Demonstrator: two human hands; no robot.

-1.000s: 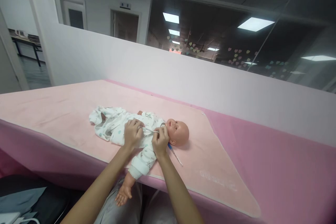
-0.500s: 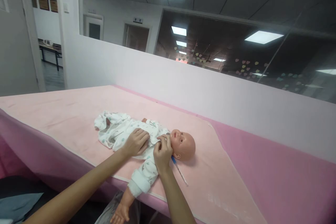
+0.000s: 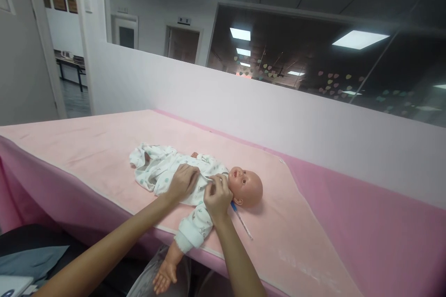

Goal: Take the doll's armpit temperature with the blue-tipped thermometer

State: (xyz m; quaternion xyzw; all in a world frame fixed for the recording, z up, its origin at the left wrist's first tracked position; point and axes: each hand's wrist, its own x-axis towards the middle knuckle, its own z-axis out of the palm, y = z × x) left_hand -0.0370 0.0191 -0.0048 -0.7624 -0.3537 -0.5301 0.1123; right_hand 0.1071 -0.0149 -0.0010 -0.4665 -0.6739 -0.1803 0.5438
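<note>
A baby doll [image 3: 249, 188] lies on its back on the pink padded table, its head to the right. It wears a white patterned garment [image 3: 158, 167]; one sleeved arm hangs over the near table edge. My left hand [image 3: 184, 180] pinches the garment's edge at the chest. Closer to the doll's chin, my right hand [image 3: 218, 195] has its fingers closed on the same fabric near the neckline. A stretch of the edge runs between both hands. Beside the doll's head lies a thin thermometer-like stick [image 3: 243, 222] with a blue end.
The pink table mat [image 3: 289, 222] extends around the doll. Behind it stands a white wall [image 3: 195, 88] with a window above. At the lower left are dark and grey cloth and a white object [image 3: 16, 285] at the frame edge.
The view has shifted slightly. My left hand has lifted a little and its fingers now pinch the garment edge, which looks raised between the hands.
</note>
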